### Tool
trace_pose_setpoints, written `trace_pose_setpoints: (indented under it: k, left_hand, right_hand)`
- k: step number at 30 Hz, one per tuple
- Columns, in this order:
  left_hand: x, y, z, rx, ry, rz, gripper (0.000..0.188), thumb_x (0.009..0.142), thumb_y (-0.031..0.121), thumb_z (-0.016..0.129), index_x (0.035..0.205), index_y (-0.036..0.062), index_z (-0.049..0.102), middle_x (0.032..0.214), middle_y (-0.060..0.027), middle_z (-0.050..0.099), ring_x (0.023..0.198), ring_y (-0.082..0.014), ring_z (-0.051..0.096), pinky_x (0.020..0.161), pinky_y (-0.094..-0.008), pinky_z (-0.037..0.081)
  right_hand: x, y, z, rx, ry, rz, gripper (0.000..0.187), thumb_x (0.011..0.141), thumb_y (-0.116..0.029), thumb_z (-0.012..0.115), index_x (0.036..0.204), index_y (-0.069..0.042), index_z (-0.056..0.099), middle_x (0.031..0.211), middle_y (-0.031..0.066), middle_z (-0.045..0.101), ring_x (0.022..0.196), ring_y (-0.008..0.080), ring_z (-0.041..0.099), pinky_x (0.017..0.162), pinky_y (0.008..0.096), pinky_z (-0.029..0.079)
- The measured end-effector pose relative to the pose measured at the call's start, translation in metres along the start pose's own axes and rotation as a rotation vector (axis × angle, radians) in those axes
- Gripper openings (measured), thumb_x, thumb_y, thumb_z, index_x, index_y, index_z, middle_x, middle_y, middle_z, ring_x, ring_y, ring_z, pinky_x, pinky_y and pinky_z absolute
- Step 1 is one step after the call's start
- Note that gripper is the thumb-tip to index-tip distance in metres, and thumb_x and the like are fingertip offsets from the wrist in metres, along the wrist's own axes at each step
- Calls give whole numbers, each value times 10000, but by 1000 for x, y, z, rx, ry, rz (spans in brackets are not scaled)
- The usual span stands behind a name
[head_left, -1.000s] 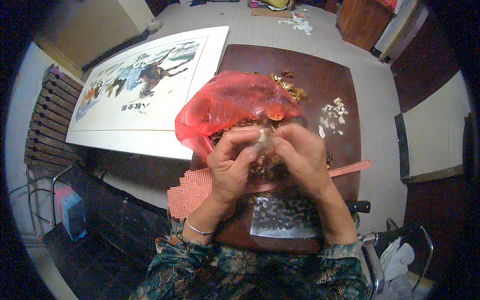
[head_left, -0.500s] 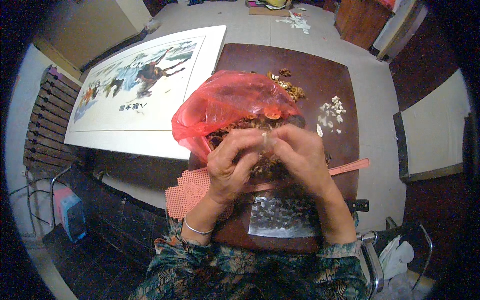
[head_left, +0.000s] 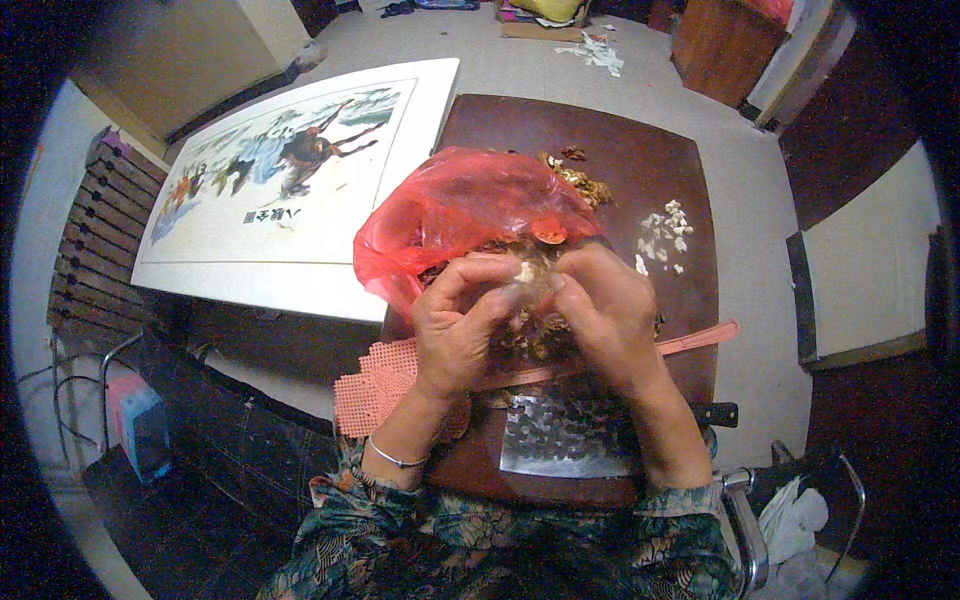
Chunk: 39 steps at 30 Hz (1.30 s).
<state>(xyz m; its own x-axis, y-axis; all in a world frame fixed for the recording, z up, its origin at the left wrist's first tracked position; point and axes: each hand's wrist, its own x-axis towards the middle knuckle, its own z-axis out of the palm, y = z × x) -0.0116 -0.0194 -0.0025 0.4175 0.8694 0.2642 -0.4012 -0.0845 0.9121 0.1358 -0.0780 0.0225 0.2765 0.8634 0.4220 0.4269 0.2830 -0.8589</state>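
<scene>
Pinching a small pale piece (head_left: 525, 272) at the middle of the frame, the left hand (head_left: 455, 325) has its thumb and forefinger closed on it. The right hand (head_left: 610, 310) is just beside it; its fingertips now stand a little farther off than half a second ago, when they met at the piece. Whether they grip a scrap of their own I cannot tell, as that spot is blurred. The wider gap leaves more of the piece showing, so the fingerwork on it looks under way rather than finished. Around it little differs: the red bag (head_left: 470, 200) slumps above the hands with brown bits (head_left: 540, 335) at its mouth, the pale bits (head_left: 680, 243) lie scattered right of centre, and the swatter (head_left: 375, 385) and cleaver (head_left: 570, 440) lie lower down.
</scene>
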Motion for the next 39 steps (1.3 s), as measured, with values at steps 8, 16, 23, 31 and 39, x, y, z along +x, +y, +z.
trace_pose_setpoints:
  k: [8,16,23,31,39]
  left_hand:
    - [4,6,6,-223,-8,-196,107,849,37,596,943,-11,585,937,-90,621,672,-86,545,573,-201,442]
    - [2,5,6,-294,80,-314,166,878,64,580,1026,-11,577,825,-56,624,583,-71,520,495,-181,395]
    - [0,6,11,-115,104,-255,221,866,54,599,1074,-18,578,789,-32,614,591,-54,518,514,-173,406]
    - [2,9,4,-311,32,-417,242,852,70,616,1076,-16,582,811,-35,622,580,-62,518,480,-166,376]
    - [1,7,5,-136,55,-333,214,837,67,639,1038,10,592,846,-33,636,638,-65,540,562,-189,446]
  right_hand:
    - [4,-1,-8,-150,-23,-231,98,783,-4,598,879,15,594,787,153,595,686,289,602,627,362,490]
    - [4,9,-4,-77,-85,-240,150,777,-30,635,916,9,596,833,138,595,709,279,594,639,353,483]
    - [5,3,-3,-99,-117,-243,144,780,-30,648,910,17,604,812,135,601,716,262,604,636,332,482]
    - [5,1,-4,-31,-99,-121,109,788,-22,637,885,20,611,804,131,608,718,233,611,633,317,480]
    - [2,6,-1,-30,-113,-122,144,785,-20,640,919,21,602,815,136,612,729,250,617,658,328,487]
